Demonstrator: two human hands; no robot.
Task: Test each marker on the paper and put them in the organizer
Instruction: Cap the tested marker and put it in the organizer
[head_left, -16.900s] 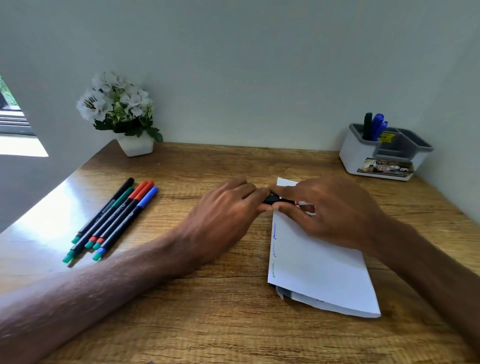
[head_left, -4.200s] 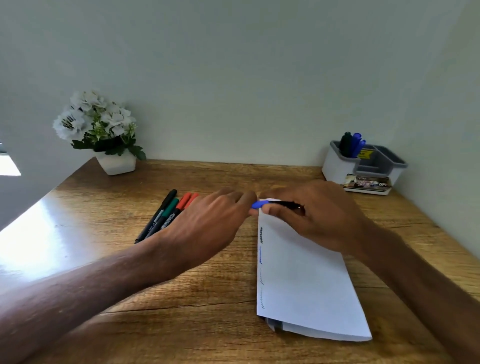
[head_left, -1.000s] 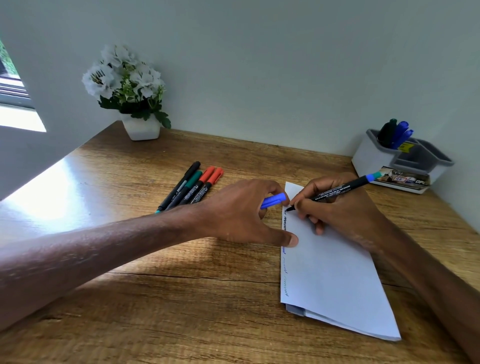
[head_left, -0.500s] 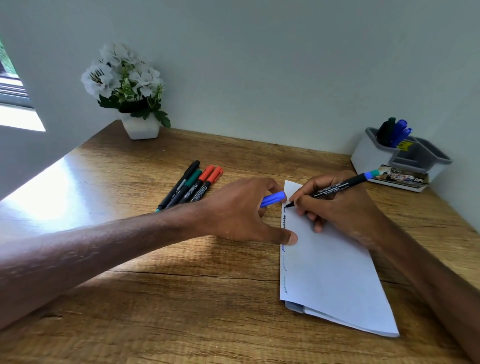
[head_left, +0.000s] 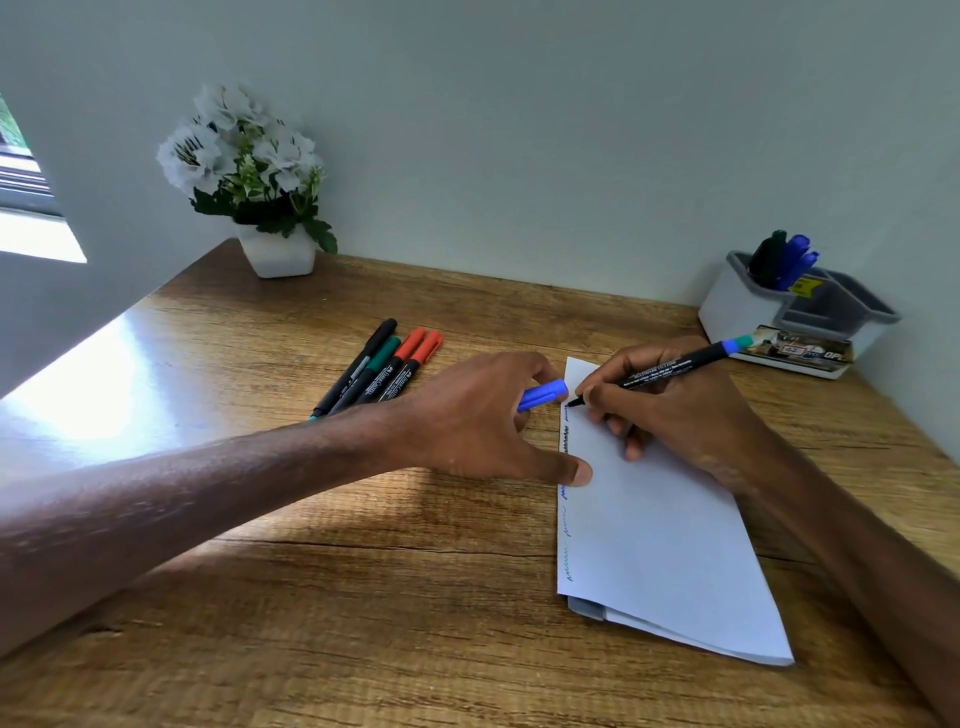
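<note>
My right hand (head_left: 675, 410) grips an uncapped black-barrelled blue marker (head_left: 670, 370), its tip touching the top left of the folded white paper (head_left: 660, 540). My left hand (head_left: 483, 421) holds the marker's blue cap (head_left: 543, 395) in its fingers while its thumb presses the paper's left edge. Small scribbles in several colours run down that edge. Several capped markers (head_left: 382, 366), black, green and two red, lie side by side on the wooden desk (head_left: 363, 597) to the left. The white and grey organizer (head_left: 737, 306) at the back right holds three markers, one dark and two blue.
A white pot of white flowers (head_left: 260, 182) stands at the back left against the wall. The wall runs close behind the desk and along its right side. A bright window patch lies on the desk's left part.
Over the last second the marker tip has moved a little up the paper's left edge, leaving fresh scribble. My left hand keeps the cap and holds the paper still.
</note>
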